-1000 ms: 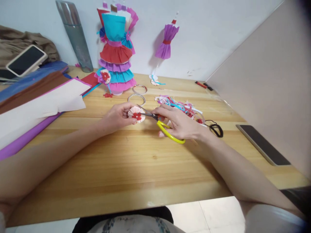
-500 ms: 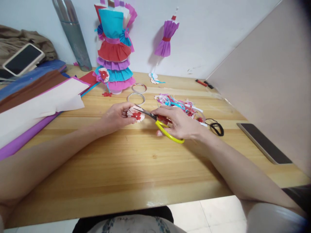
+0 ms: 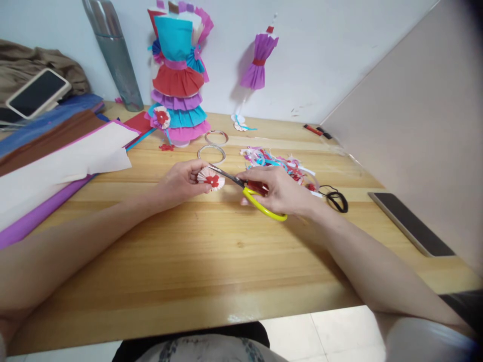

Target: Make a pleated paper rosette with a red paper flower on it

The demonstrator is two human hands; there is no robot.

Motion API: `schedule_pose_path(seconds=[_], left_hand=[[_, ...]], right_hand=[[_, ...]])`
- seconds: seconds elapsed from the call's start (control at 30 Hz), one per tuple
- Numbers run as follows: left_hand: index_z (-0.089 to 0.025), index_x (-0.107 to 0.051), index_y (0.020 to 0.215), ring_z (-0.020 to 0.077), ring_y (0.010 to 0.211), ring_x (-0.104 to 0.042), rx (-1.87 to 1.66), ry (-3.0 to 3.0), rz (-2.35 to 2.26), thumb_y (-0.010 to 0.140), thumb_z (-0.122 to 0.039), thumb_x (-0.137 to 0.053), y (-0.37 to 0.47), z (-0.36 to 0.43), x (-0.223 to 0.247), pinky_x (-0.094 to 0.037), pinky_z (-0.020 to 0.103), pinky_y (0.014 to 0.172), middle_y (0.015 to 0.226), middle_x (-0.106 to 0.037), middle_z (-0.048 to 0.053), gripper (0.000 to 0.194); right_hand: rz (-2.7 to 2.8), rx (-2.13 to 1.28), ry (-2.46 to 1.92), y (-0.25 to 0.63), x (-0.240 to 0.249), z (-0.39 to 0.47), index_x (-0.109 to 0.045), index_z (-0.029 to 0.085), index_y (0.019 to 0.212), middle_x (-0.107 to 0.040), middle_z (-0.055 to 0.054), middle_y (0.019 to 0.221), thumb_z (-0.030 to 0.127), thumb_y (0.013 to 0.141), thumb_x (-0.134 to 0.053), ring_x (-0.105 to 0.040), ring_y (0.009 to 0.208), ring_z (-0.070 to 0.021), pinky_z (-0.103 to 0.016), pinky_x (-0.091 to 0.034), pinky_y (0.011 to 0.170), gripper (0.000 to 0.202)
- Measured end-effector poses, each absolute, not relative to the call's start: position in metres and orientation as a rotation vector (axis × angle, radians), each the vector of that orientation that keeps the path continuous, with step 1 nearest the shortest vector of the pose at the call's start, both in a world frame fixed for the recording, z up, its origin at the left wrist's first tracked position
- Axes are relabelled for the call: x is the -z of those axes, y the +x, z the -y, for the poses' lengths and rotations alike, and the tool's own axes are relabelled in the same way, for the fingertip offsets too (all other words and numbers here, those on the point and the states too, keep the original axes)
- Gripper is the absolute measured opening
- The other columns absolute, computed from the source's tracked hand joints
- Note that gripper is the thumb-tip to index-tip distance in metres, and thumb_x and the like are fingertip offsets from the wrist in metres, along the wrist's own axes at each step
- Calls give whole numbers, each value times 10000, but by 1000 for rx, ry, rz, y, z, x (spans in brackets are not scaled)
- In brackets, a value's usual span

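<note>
Over the table (image 3: 226, 271), left grip (image 3: 184, 182) pinches rosette (image 3: 213, 179) by its edge.

Honestly, can't make out any readable text here, no labels, brands, numbers or signs I can read on anything.

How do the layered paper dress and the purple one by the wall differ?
The layered dress looks larger; the purple dress looks smaller.
The layered dress stacks red, purple, blue and pink ruffles under a blue top; the purple dress has one short purple skirt.
The layered dress has a pink waistband; the purple dress has a red one.
Both stand upright near the wall.
</note>
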State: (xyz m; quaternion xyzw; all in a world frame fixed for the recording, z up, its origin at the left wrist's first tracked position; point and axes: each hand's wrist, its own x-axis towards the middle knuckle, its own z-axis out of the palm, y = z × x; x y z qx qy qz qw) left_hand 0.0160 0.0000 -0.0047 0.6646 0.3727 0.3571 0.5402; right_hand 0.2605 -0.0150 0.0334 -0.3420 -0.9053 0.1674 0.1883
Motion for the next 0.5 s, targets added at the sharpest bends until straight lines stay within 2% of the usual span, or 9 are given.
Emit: schedule_pose_path(seconds=[0.2,0.5], left_hand=[[-141,-627,846,130,676,-597,-867,1565,-877,640,-206,-736,16,-3,6,-480,289,671,745,-643,9,242],[-166,-659,840,132,669,-636,-896,1512,-834,623,-147,-752,13,-9,12,-519,272,656,757,-695,13,237]], right_hand=[[2551,-453,-994,260,-34,14,-714,125,1036,-564,-3,614,381,830,-663,-474,555,-127,-253,-336,574,332],[2554,-409,-998,262,-31,13,-723,132,1046,-623,-31,656,427,843,-637,-486,546,-127,-253,-346,572,369]])
